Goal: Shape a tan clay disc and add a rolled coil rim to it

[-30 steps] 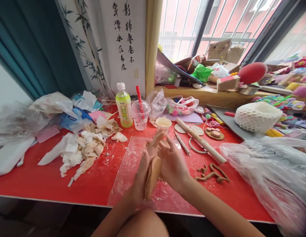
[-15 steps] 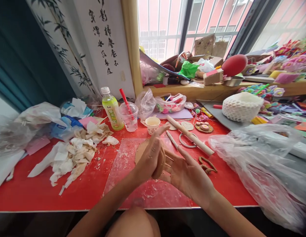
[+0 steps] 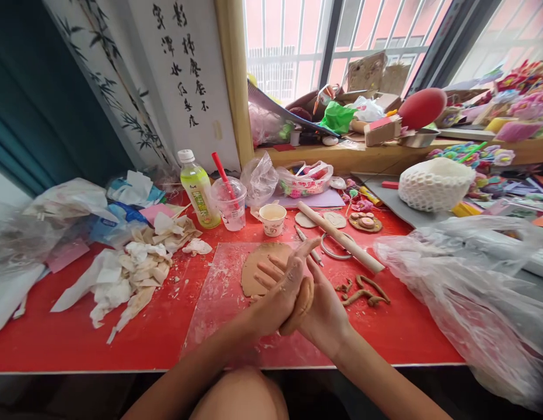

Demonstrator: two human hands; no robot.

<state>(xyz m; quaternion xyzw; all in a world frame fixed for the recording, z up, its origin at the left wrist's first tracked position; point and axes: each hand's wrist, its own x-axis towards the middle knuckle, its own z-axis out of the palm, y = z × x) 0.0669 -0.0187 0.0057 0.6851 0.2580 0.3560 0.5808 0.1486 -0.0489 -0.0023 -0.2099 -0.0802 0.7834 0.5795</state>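
Two grips, both bare hands, meet in the middle of my view: the left grip (image 3: 284, 296) and the right grip (image 3: 327, 304) are pressed together, clamped on a thick clay piece (image 3: 299, 310) that bulges out between the heels of the palms. A moment ago the right one was turned up, its palm bared to my camera; now it has come in against the clay, so I judge this to be a squeeze in the shaping rather than a pause. The piece seems to be held up off the red surface (image 3: 144, 351), nearer me than the flat clay disc (image 3: 265, 252) lying on the clear sheet (image 3: 210, 303). Fingers cover part of that disc, yet more of its face shows than before. To the right, the clay coils (image 3: 373, 301) are back in full view, since the right grip no longer blocks them; neither hand touches them. Beyond, the rolling pin (image 3: 340, 237) and the paper cup (image 3: 272, 220) rest where they were. How evenly the piece is flattening I cannot tell, because the palms hide most of it.
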